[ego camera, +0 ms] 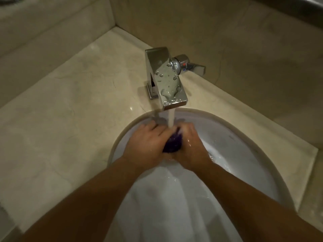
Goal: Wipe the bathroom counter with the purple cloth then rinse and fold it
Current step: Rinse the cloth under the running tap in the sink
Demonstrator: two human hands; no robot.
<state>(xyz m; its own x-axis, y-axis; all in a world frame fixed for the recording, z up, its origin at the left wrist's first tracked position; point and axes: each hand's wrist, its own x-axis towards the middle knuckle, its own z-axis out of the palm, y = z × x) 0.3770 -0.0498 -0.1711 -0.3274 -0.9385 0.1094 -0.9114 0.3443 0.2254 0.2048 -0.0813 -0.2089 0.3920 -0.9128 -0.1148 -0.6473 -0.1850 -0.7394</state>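
Your left hand point(146, 144) and right hand point(190, 147) are pressed together over the sink point(244, 154), and the purple cloth point(173, 144) sits wadded between them. Only a dark, wet strip of it shows in the gap between your hands; the rest is hidden by them. Both hands curl around the wad and clamp it from either side, with the thumb sides meeting just below it.

The water stream point(171, 117) falls from the faucet point(166, 79) onto the top of the cloth, right where your fingertips close in. The spout's lip hangs just above and behind your knuckles, with water drops on its chrome top. Its handle point(190, 65) sticks out to the right, toward the wall.

Your hands are at the back of the bowl, near the rim under the spout. The white basin opens wide toward you and to your right. To your left the counter point(70, 110) spreads broad and flat to the raised backsplash point(52, 32). To the right only a narrow strip of stone runs between the sink rim and the wall. The two walls meet in a corner behind the faucet.
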